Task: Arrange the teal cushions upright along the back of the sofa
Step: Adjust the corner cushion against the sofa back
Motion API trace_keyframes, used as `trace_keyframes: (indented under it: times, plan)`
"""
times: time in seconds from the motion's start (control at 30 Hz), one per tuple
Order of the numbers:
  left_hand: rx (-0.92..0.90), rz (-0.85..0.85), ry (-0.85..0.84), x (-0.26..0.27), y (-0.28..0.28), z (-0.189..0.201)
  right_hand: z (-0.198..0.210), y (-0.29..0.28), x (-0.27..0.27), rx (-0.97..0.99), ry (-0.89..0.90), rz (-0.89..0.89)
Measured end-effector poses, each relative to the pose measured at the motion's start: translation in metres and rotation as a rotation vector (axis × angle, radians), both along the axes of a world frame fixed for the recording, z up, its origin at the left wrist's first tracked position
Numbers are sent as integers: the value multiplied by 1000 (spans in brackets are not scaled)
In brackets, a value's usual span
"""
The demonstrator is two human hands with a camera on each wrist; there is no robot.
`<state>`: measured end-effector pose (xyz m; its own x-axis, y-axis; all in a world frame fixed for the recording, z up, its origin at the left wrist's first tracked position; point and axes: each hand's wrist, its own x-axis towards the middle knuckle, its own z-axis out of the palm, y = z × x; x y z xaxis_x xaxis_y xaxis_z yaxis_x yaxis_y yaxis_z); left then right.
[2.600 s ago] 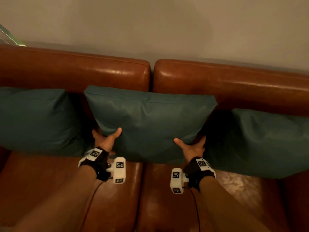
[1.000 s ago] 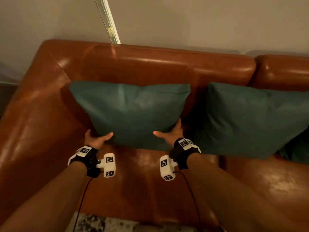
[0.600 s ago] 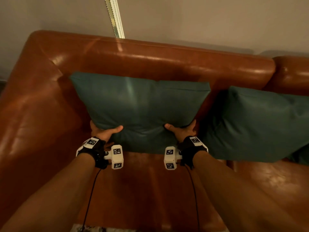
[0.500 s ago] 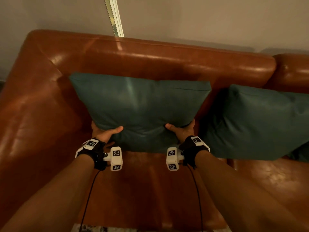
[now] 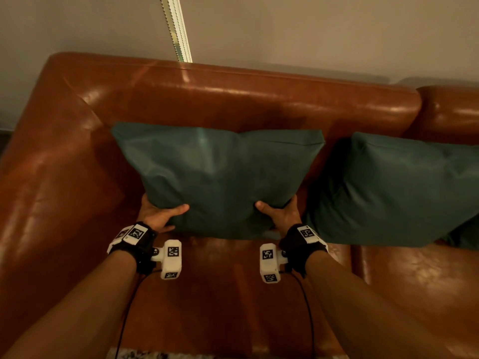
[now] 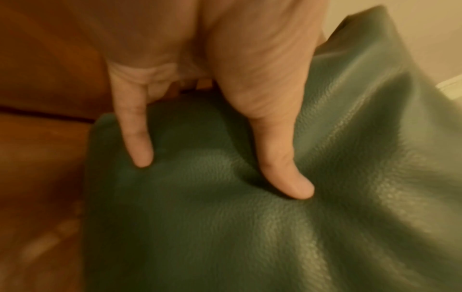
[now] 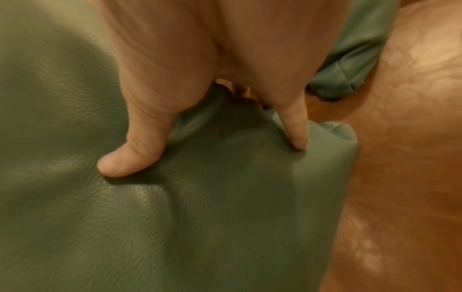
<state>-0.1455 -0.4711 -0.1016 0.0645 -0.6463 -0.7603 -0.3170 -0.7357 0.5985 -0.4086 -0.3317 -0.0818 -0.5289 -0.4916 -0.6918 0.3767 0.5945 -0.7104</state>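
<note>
From the head view I see my left hand [image 5: 158, 215] and right hand [image 5: 281, 215] each clamped on a lower corner of the teal cushion [image 5: 220, 177], thumbs on its front face. The other fingers go behind it and are hidden there. The left wrist view shows my left thumb [image 6: 282, 173] and one finger [image 6: 137, 142] dug into the cushion's leather; the right wrist view shows the same of my right thumb [image 7: 130, 158], though both pictures are soft and blurred. The cushion's lower edge is lost in shadow, so I cannot tell whether it touches the seat of the sofa [image 5: 233, 99].

The cushion stands upright near the sofa's left end, its top edge against the backrest below the backrest's rim, its long axis running along the back. Bare leather lies between its left side and the left armrest [image 5: 51, 164], and open seat runs forward toward the front edge beneath my forearms. A second teal cushion [image 5: 394, 193] leans against the backrest just to the right, a dark narrow gap between the two; its right side is cut off by the frame. A sliver of another teal shape [image 5: 466, 237] shows behind its lower right corner, too little to identify.
</note>
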Motion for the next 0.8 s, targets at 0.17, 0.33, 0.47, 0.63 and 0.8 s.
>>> trace_keyframes:
  times: [0.17,0.33,0.47,0.63,0.8]
  plan:
    - [-2,-22,-18,1,-1,-1,-7,2,0,7,17,21]
    - [-22,-15,11,2,5,-1,-7,4,2,4,10,36]
    - [-66,29,36,0,10,2,-7,-1,6,-11,-28,33]
    - [-87,-32,39,6,6,11,-14,-5,9,-7,-17,68]
    - [-93,-50,39,3,16,14,-17,4,1,-30,0,72]
